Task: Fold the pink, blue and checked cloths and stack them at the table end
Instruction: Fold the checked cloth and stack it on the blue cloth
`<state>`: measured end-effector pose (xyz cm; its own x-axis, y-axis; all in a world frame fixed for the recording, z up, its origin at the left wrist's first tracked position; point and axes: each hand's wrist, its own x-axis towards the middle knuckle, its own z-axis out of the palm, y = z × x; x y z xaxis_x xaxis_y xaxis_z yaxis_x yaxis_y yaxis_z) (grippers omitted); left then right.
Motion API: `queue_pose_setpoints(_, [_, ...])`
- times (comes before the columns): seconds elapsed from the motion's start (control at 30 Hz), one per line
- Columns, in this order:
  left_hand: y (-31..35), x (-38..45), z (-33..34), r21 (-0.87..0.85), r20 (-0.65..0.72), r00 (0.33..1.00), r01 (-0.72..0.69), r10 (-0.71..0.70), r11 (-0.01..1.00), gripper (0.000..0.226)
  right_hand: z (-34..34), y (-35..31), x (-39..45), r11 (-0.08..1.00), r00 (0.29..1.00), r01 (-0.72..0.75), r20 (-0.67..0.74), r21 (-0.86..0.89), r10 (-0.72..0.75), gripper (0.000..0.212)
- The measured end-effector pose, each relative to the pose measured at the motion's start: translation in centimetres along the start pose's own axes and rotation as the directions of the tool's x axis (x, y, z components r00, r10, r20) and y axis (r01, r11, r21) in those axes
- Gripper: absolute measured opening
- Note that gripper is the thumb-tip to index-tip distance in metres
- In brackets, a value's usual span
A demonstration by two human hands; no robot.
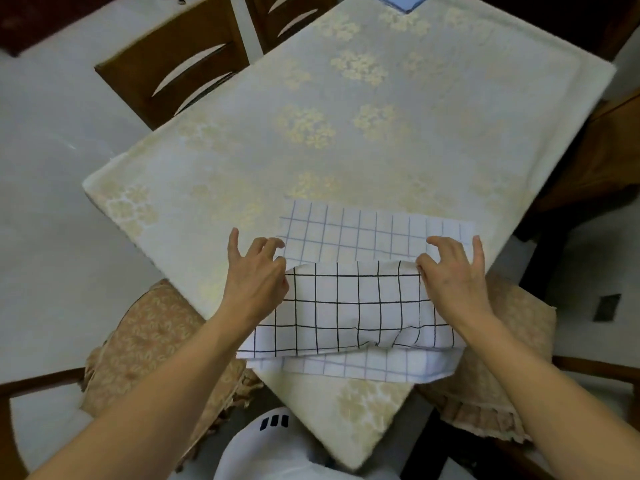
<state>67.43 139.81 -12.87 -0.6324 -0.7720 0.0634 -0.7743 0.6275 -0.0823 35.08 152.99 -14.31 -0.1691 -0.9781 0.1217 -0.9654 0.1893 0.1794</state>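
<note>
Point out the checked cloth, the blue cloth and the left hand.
checked cloth (360,299): head view, on the folded-over flap with dark lines.
blue cloth (401,1): head view, on its visible corner at the far table end.
left hand (256,271): head view, on the back of the hand.

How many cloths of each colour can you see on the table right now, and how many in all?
Checked cloth: 1, pinched at its folded edge by the left hand and right hand
Blue cloth: 1, at the far table end, partly out of frame
Pink cloth: 0 in view
Total: 2
</note>
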Motion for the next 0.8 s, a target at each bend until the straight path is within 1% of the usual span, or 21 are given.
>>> queue_pose_setpoints(0.1, [-0.6,1.5,1.8,0.029,0.059,0.998,-0.031,0.029,0.999,0.007,2.0,-0.1,1.5,1.0,0.999,-0.011,0.043,0.0,0.011,0.031])
queue_pose_setpoints(0.2, [-1.0,2.4,3.2,0.039,0.11,0.993,-0.043,0.039,0.998,0.009,3.5,-0.3,2.6,1.0,0.998,-0.007,0.054,0.024,0.006,0.022])
queue_pose_setpoints(0.3, [-1.3,2.8,4.1,0.043,0.134,0.99,-0.049,0.043,0.998,0.011,4.4,-0.4,3.2,0.998,0.997,-0.022,0.075,0.052,0.018,0.013])
queue_pose_setpoints(0.4, [-1.4,3.2,4.8,0.048,0.148,0.988,-0.053,0.046,0.997,0.015,5.2,-0.5,3.6,0.996,0.994,-0.045,0.1,0.073,0.038,0.012])
queue_pose_setpoints(0.47, [-1.4,3.3,5.2,0.054,0.154,0.987,-0.05,0.041,0.997,0.021,5.6,-0.5,3.6,0.994,0.994,-0.054,0.099,0.095,0.045,0.012])
queue_pose_setpoints(0.57, [-1.5,2.7,5.2,0.008,0.1,0.995,0.001,-0.002,1.0,0.038,5.5,-0.7,3.1,0.984,0.997,-0.067,0.058,0.166,0.058,0.015])
queue_pose_setpoints(0.63, [-1.3,1.4,4.8,-0.054,0.031,0.999,0.013,-0.012,0.998,0.039,5.1,-1.0,2.1,0.978,0.999,-0.033,0.013,0.207,0.031,0.016])
queue_pose_setpoints(0.67, [-1.0,0.4,4.6,-0.084,-0.004,1.0,-0.008,0.007,0.996,0.036,4.7,-1.2,1.4,0.974,1.0,0.005,-0.02,0.227,0.0,0.015])
queue_pose_setpoints(0.73, [0.0,-1.9,4.2,-0.134,-0.047,0.996,-0.085,0.08,0.987,0.029,3.9,-2.0,-0.4,0.955,0.993,0.099,-0.084,0.278,-0.078,0.014])
queue_pose_setpoints(0.8, [1.2,-4.3,4.0,-0.161,-0.053,0.987,-0.158,0.151,0.974,0.027,3.3,-2.9,-2.6,0.929,0.98,0.186,-0.129,0.321,-0.152,0.011])
